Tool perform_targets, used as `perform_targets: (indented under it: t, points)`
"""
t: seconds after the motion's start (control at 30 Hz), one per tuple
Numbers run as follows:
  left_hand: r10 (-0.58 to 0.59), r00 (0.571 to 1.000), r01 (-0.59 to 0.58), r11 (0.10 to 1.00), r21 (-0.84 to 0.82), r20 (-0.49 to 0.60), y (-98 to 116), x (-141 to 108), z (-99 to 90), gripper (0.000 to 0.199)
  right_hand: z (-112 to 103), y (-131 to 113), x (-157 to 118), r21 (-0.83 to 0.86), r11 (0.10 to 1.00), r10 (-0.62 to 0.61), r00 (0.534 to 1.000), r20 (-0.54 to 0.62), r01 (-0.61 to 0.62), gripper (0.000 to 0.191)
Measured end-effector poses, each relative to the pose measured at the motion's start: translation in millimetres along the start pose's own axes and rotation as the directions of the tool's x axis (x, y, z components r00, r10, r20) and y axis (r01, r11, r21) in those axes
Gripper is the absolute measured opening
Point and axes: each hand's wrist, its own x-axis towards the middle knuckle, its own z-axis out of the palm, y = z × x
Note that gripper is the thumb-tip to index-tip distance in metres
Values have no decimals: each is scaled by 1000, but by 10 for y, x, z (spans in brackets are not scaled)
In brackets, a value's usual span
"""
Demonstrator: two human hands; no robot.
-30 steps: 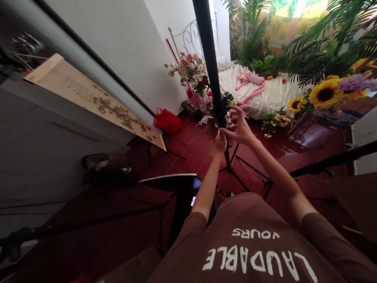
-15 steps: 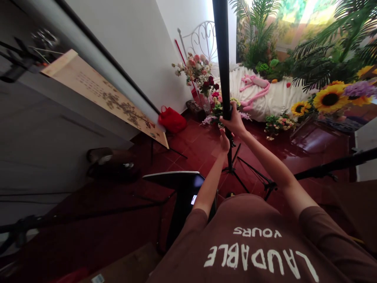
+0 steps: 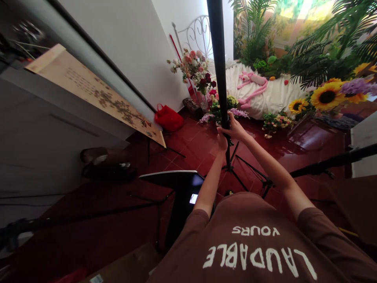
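Black all along its pole, a tripod stand [image 3: 219, 59] is standing on the red tiled floor [image 3: 194, 146] in front of the person, its pole passing through both hands. The right hand [image 3: 235, 127] is wrapping the pole from its right side, thumb lying across the near face; the left hand [image 3: 222, 141] is gripping from the left just below, its fingers mostly hiding behind the pole. On the near side of the stand, white lettering on the brown T-shirt [image 3: 253, 214] is reading "YOURS" and "LAUDABLE", upside down. Left of the stand, a picture scroll [image 3: 85, 84] is carrying columns of writing too small to read. The right hand is no longer spreading its fingers as it was one second ago; it is also sitting lower, nearer the left hand, than half a second ago. Beyond the stand, a pink plush toy [image 3: 256, 79] is lying on a white-covered bed [image 3: 282, 96]; left of the stand, a red bag [image 3: 170, 118] is resting.
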Motion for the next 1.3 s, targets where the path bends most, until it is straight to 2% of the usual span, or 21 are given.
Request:
perform_targets:
  t: [0.07, 0.13, 0.2, 0.27, 0.33, 0.4, 0.43, 0.47, 0.5, 0.57, 0.6, 0.63, 0.67, 0.7, 0.87, 1.0, 1.1, 1.17, 1.2, 1.27, 1.3]
  points:
    - [-57, 998, 56, 998, -22, -35, -1, -4, 8, 79, -36, 29, -156, 19, 999, -26, 998, -59, 27, 69]
    - [-79, 996, 78, 996, -44, -33, 11, 10, 22, 80, -50, 59, -378, 18, 1000, 9, 991, -132, -7, 63]
    - [-80, 996, 79, 996, -37, -27, 28, 29, 37, 81, -33, 86, -620, -8, 995, 93, 985, -143, -95, 58]
    - [-90, 995, 89, 996, -7, -48, 52, 39, 49, 82, 26, 109, -823, -9, 980, 199, 975, -101, -201, 54]
    - [-93, 993, 94, 995, 16, -69, 79, 32, 55, 82, 131, 127, -945, 74, 953, 299, 951, -77, -294, 47]
    - [-73, 995, 75, 997, 29, -71, 105, 15, 53, 81, 268, 138, -978, 273, 883, 419, 903, -93, -382, 36]
    - [-58, 996, 60, 997, 39, -67, 116, 7, 49, 80, 338, 142, -968, 415, 804, 504, 858, -96, -426, 30]
    - [-46, 997, 49, 997, 57, -65, 125, 2, 44, 79, 402, 146, -945, 572, 680, 598, 798, -70, -459, 22]
    - [-42, 997, 47, 996, 77, -68, 131, 2, 40, 78, 458, 151, -915, 722, 508, 682, 731, -4, -470, 14]
    - [-54, 995, 64, 991, 114, -84, 137, 15, 37, 76, 528, 164, -850, 911, 86, 762, 615, 200, -402, 5]
    - [-65, 994, 77, 989, 128, -93, 136, 27, 40, 75, 542, 172, -821, 931, -107, 754, 582, 304, -348, 11]
    - [-75, 992, 89, 986, 139, -103, 135, 40, 44, 74, 543, 180, -797, 918, -256, 727, 565, 389, -303, 16]
    - [-84, 990, 101, 984, 146, -115, 132, 52, 51, 73, 532, 188, -778, 894, -354, 701, 555, 448, -274, 19]
    - [-91, 987, 111, 982, 152, -129, 128, 61, 59, 72, 515, 196, -764, 872, -413, 682, 545, 488, -264, 22]
    - [-85, 983, 105, 988, 113, -165, 104, 44, 88, 71, 418, 231, -769, 814, -489, 622, 529, 577, -313, 26]
    - [-70, 987, 83, 992, 90, -143, 85, 24, 90, 72, 351, 321, -942, 760, -556, 559, 525, 642, -336, 23]
    - [-53, 989, 70, 990, 123, -138, 17, -22, 62, 70, 247, 426, -1237, 745, -586, 580, 476, 661, -319, 22]
    - [-26, 986, 57, 981, 186, -165, -91, -121, 12, 64, 144, 513, -1510, 764, -582, 641, 421, 642, -278, 22]
    - [-22, 983, 64, 970, 233, -180, -168, -198, -23, 59, 86, 563, -1664, 773, -575, 659, 408, 631, -267, 22]
    - [-62, 978, 130, 929, 346, -200, -360, -411, -98, 45, -34, 685, -1999, 795, -555, 702, 376, 605, -244, 23]
    - [-115, 973, 189, 896, 402, -200, -466, -540, -130, 38, -93, 754, -2177, 823, -531, 753, 335, 567, -201, 23]
